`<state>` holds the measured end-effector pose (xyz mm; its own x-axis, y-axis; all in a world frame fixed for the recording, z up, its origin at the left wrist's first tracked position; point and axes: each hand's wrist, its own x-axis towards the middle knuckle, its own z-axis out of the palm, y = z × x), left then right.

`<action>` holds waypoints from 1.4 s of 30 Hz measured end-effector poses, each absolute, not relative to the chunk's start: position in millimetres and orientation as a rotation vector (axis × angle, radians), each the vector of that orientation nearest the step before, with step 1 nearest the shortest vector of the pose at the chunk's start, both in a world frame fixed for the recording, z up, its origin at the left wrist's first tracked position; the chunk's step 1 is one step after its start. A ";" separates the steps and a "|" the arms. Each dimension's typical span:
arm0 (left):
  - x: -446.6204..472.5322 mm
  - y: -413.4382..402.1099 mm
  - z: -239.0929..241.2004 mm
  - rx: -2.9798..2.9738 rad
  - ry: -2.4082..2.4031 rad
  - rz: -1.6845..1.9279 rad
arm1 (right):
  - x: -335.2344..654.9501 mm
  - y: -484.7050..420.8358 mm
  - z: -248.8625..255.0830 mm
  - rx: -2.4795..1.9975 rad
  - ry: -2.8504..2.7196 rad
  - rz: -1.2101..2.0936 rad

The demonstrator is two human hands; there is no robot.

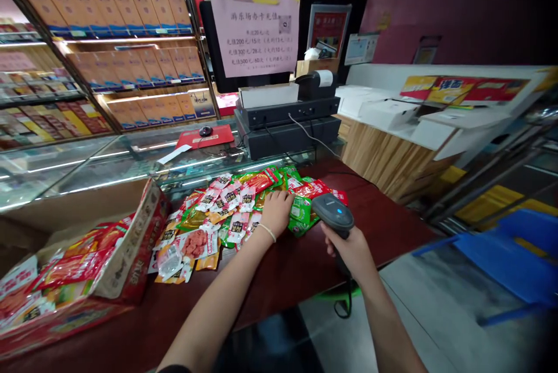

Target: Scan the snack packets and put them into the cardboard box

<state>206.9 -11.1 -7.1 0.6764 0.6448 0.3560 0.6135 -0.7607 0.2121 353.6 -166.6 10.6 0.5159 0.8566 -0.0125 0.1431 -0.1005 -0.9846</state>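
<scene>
A loose pile of snack packets [235, 197], in red, green, white and orange, covers the middle of the dark red table. My left hand [278, 209] lies over the pile's right part, its fingers curled at the edge of a green snack packet [300, 210]; the fingertips are partly hidden. To the right, my right hand [354, 251] is wrapped round the handle of a black barcode scanner [333, 212]. A blue light glows on top of the scanner. Its head is held just right of the green packet, and its cable hangs below the table edge.
At the left stands an open cardboard box [131, 251] with more packets inside. Behind the pile are a glass counter [104, 158], a mouse [206, 131] on a red pad, and a black till [288, 123] with a printer. A blue chair [514, 251] stands right.
</scene>
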 end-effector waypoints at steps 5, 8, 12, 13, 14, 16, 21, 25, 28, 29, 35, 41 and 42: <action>186.8 -12.7 -2.8 2.439 0.832 1.096 | 351.4 -168.1 10.1 -1.564 -0.895 0.762; 174.5 -15.1 11.2 2.014 0.914 1.420 | 346.9 -168.4 12.7 -1.572 -0.928 0.748; 155.5 -13.6 28.7 1.218 0.981 1.605 | 334.1 -165.7 17.5 -1.581 -1.038 0.728; 148.7 -12.4 31.0 1.019 0.932 1.594 | 329.8 -164.7 18.5 -1.586 -1.064 0.720; 140.8 -11.4 32.4 0.848 0.872 1.568 | 325.0 -163.6 19.3 -1.593 -1.086 0.713; 121.8 -10.9 33.4 0.624 0.761 1.485 | 314.7 -161.5 20.7 -1.601 -1.127 0.708; 71.9 -19.2 31.8 0.535 0.665 1.358 | 283.2 -157.0 26.1 -1.577 -1.207 0.755; 49.3 -24.6 25.4 0.554 0.661 1.443 | 253.2 -155.6 32.0 -1.539 -1.236 0.817; 42.8 -24.3 16.9 0.615 0.620 1.549 | 232.8 -155.1 32.9 -1.551 -1.246 0.834; 41.7 -23.8 13.9 0.618 0.616 1.573 | 227.0 -154.8 32.8 -1.553 -1.259 0.830; 41.0 -21.3 4.7 0.622 0.623 1.634 | 205.9 -151.4 35.5 -1.511 -1.374 0.678; 43.8 -24.7 12.8 0.614 0.590 1.613 | 204.0 -151.9 33.5 -1.604 -1.427 0.708; 44.1 -25.2 13.0 0.612 0.593 1.614 | 204.1 -152.7 32.9 -1.611 -1.422 0.714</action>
